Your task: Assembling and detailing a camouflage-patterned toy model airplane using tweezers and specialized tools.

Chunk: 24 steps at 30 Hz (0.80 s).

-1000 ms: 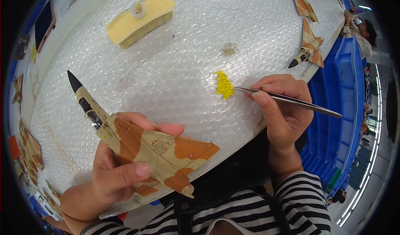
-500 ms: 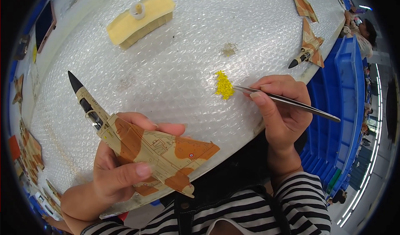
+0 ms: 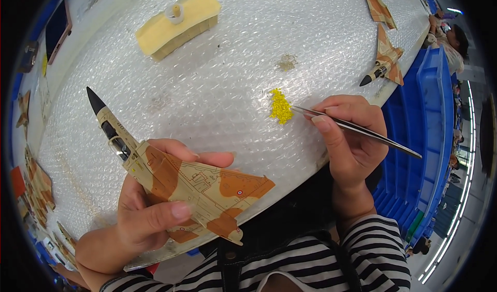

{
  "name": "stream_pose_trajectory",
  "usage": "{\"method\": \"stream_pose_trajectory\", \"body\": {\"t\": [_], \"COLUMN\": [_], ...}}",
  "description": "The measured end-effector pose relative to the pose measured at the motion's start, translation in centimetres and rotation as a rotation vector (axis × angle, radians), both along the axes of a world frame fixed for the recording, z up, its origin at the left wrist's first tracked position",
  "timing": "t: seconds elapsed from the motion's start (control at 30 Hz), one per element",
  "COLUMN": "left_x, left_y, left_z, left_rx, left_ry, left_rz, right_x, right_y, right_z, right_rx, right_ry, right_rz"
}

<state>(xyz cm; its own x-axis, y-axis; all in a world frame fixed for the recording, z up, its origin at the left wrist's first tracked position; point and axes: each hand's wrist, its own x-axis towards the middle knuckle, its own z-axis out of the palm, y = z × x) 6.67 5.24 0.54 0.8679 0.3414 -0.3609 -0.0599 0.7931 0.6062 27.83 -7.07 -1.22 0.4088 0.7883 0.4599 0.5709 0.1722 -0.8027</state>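
The left hand point(image 3: 141, 220) pinches a model jet point(image 3: 181, 183) of triangular shape, sand-coloured with brown patches, its nose point(image 3: 95, 101) black and pointed. The right hand point(image 3: 356, 142) pinches metal tweezers point(image 3: 391, 144); left of it, yellow grains point(image 3: 280, 108) lie on bubble wrap point(image 3: 233, 69).

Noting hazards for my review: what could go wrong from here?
The tweezers in the right hand might scatter the tiny loose yellow pieces beside their tips. If the left hand loosened its grip, the camouflaged model jet could slip and get scratched.
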Motion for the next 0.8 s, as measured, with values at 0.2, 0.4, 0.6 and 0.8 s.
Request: {"method": "stream_pose_trajectory", "body": {"t": [0.2, 0.4, 0.6, 0.8], "left_x": [-0.2, -0.2, -0.2, -0.4], "left_y": [0.2, 0.2, 0.3, 0.3], "left_z": [-0.2, -0.2, 0.2, 0.4], "left_rx": [-0.038, -0.018, -0.036, 0.015], "left_ry": [-0.071, -0.096, -0.058, 0.009], "left_rz": [0.002, 0.015, 0.01, -0.008], "right_x": [-0.1, -0.3, -2.5, -3.8], "right_y": [0.0, 0.0, 0.6, 2.1], "right_z": [-0.1, -0.2, 1.4, 1.4], "right_rx": [0.006, 0.046, 0.094, 0.068], "right_ry": [0.002, 0.031, 0.244, 0.121], "right_rz": [-0.008, -0.02, 0.147, 0.308]}}
